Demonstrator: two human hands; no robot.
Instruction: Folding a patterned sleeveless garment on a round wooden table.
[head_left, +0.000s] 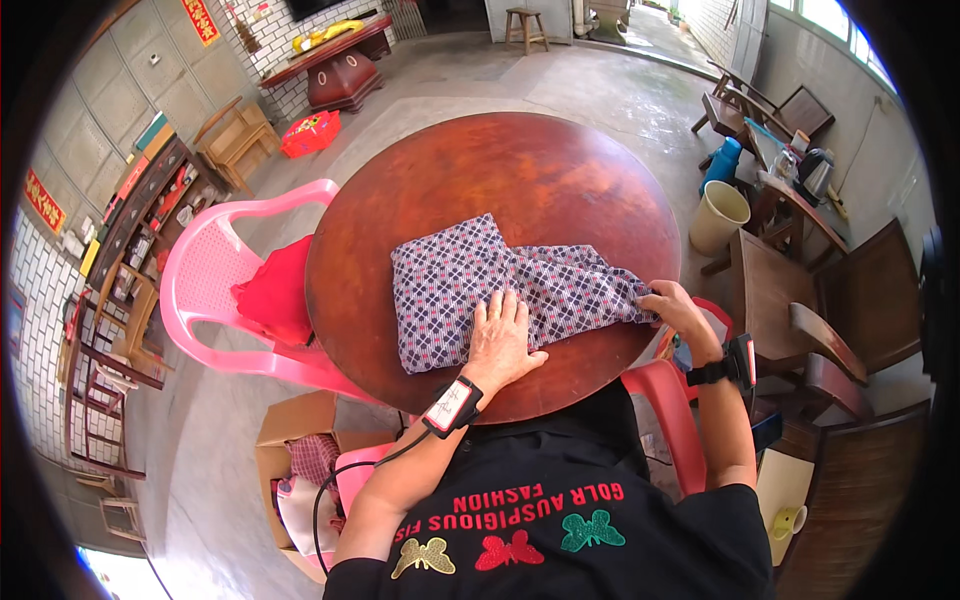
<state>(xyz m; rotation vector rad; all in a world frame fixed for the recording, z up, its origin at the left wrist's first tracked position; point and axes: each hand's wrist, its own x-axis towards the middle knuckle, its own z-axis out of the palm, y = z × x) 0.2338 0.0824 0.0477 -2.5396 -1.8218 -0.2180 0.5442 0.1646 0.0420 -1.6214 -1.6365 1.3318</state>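
A patterned cloth (446, 300) in navy, white and red lies on a round wooden table (480, 165). Its left part is folded into a flat, roughly square stack, while a looser part stretches to the right and narrows to a gathered end. My left hand (501, 337) rests flat on the cloth near its middle, fingers spread and palm down. At the table's right edge, my right hand (671, 307) pinches the gathered end between thumb and fingers. Each wrist wears a strapped device.
Left of the table stands a pink plastic chair (202, 262) with a red cloth (277, 292) on it. A cardboard box (300, 412) holding fabrics sits at lower left. Wooden chairs (780, 292) and a cream bin (718, 217) stand on the right.
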